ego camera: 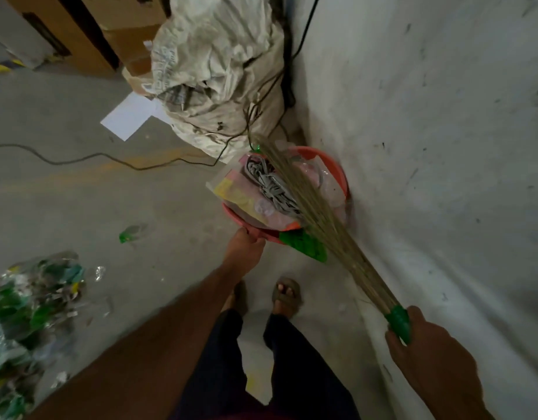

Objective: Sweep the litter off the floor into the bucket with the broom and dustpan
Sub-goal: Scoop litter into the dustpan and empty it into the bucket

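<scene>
Two hands busy | left hand (pixel 245 247) grips bucket (pixel 337 174) rim by wall | right hand (pixel 425 347) holds broom (pixel 322 225), bristles over heaped bucket | litter (pixel 34 304) remains on floor left | risk: overfull bucket spills if tugged

Broom (pixel 316 225) bristles over full bucket (pixel 337 168)

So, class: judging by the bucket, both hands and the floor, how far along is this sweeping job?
Done: the orange bucket by the wall already holds wrappers and grey cord.
In hand: the left hand grips the bucket's near rim; the right hand holds the broom by its green handle, bristles lying over the bucket.
Left: a litter pile and a green scrap lie unswept. No dustpan is clearly visible.
</scene>
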